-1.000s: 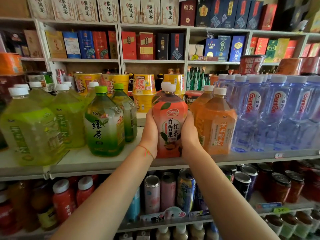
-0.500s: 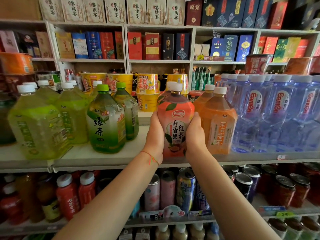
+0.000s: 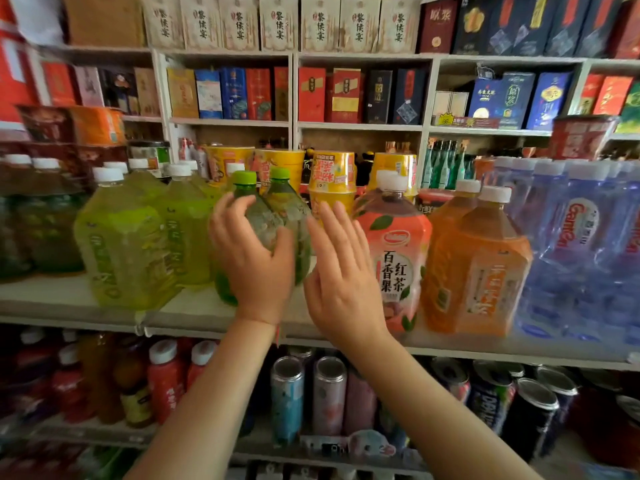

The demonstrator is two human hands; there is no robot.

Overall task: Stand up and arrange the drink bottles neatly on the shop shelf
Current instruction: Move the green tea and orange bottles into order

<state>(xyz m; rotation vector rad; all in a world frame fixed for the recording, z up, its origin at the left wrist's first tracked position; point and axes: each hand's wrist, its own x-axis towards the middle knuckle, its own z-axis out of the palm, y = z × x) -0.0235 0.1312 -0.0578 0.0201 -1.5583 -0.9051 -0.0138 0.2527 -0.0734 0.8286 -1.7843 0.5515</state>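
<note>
The pink passion-fruit tea bottle (image 3: 394, 268) stands upright on the white shelf (image 3: 194, 310), beside two orange tea bottles (image 3: 478, 265). My left hand (image 3: 256, 265) wraps over the front of a green tea bottle (image 3: 263, 216) with a green cap, fingers curved on its shoulder. A second green bottle (image 3: 289, 199) stands right behind it. My right hand (image 3: 343, 278) is flat with fingers extended, in the gap between the green bottle and the pink bottle, holding nothing.
Large yellow-green bottles (image 3: 124, 251) fill the shelf's left; blue water bottles (image 3: 581, 237) crowd the right. Yellow noodle cups (image 3: 332, 174) stand behind. Cans (image 3: 329, 393) and red bottles (image 3: 166, 379) sit on the shelf below. Boxed goods line the upper shelves.
Both hands have let go of the pink bottle, which now stands on the shelf, and moved left. My left hand has landed on the green tea bottle.
</note>
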